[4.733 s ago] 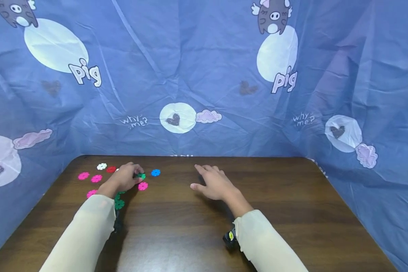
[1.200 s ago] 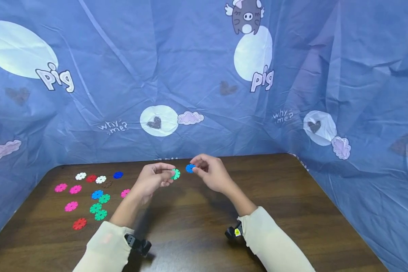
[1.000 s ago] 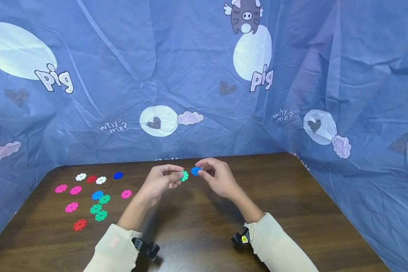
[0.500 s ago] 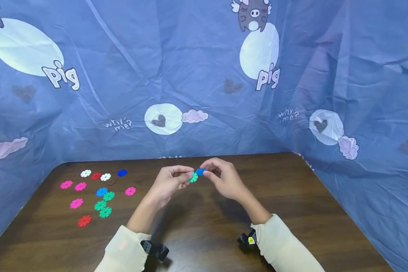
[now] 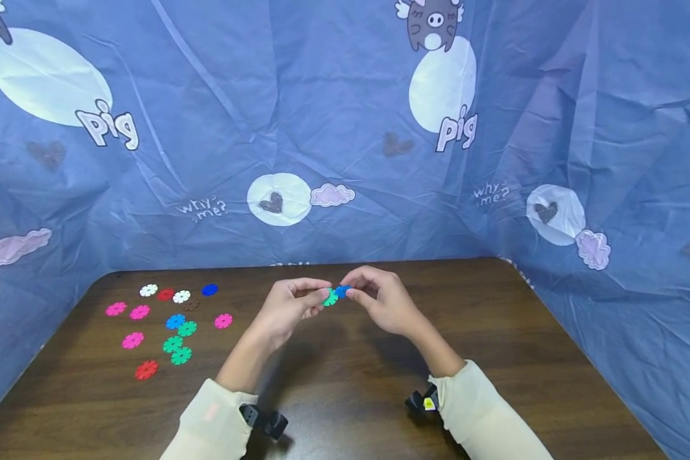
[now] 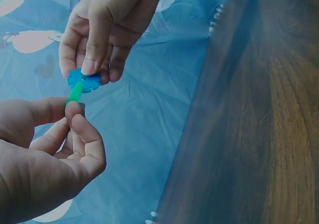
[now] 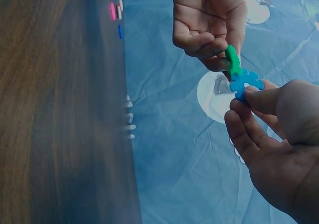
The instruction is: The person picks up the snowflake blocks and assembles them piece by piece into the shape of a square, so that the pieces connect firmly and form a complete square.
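My left hand [image 5: 292, 305] pinches a green snowflake disc [image 5: 329, 298] above the middle of the brown table [image 5: 345, 383]. My right hand [image 5: 379, 300] pinches a blue snowflake disc [image 5: 342, 291] and holds it against the green one. In the left wrist view the green disc [image 6: 76, 91] stands edge-on and meets the blue disc [image 6: 83, 80] under the right hand's fingertips. In the right wrist view the green disc [image 7: 233, 60] touches the rim of the blue disc [image 7: 245, 82]. Both hands are raised off the table.
Several loose discs lie on the table's left part: pink ones [image 5: 133, 340], green ones [image 5: 176, 345], a red one [image 5: 146, 370], white ones [image 5: 148, 291] and a dark blue one [image 5: 209, 290]. A blue printed cloth [image 5: 345, 140] walls the table at the back and both sides.
The two hands have closed in on each other; the blue and green discs, apart a second ago, now touch. The view has shifted slightly.
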Motion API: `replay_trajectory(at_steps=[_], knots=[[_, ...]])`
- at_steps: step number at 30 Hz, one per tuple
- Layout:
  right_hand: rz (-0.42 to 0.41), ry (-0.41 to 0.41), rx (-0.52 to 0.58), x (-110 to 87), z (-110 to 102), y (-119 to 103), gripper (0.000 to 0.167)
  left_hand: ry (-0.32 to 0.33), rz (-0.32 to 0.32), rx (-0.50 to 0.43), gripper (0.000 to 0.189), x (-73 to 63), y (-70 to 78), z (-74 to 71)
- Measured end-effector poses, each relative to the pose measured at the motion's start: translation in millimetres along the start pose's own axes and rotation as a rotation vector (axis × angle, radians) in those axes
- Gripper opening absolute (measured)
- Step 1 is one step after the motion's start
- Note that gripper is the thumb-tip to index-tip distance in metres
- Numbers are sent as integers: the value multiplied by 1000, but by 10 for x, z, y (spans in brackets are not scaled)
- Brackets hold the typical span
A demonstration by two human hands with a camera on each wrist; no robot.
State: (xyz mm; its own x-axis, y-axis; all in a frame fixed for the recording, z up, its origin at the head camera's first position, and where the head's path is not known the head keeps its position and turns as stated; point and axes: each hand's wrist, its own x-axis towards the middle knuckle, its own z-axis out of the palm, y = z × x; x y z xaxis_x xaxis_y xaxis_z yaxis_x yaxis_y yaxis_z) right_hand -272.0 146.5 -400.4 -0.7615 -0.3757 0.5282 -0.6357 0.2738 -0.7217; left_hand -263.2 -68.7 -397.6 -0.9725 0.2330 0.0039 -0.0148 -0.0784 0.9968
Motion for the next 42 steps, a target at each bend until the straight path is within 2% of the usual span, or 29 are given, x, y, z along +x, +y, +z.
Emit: replay_trajectory(at_steps=[3,9,18,25,33,42], knots=[[-2,-4,22,1,-7,-11,13,15,-30,-49,27,2,9,11],[-5,7,50,-13,-13,-17,11,119,-97,-169,22,-1,30,51],[-19,75,7,-38,54,-32,8,203,-39,-171,15,-33,21,128],[-16,106,-19,-64,128,-44,8,266,23,-126,14,-38,24,176],[-2,120,-14,-82,221,-57,11,290,24,-87,13,-74,4,183],[-11,76,15,-51,139,-33,9,254,-3,-95,14,-40,25,144]])
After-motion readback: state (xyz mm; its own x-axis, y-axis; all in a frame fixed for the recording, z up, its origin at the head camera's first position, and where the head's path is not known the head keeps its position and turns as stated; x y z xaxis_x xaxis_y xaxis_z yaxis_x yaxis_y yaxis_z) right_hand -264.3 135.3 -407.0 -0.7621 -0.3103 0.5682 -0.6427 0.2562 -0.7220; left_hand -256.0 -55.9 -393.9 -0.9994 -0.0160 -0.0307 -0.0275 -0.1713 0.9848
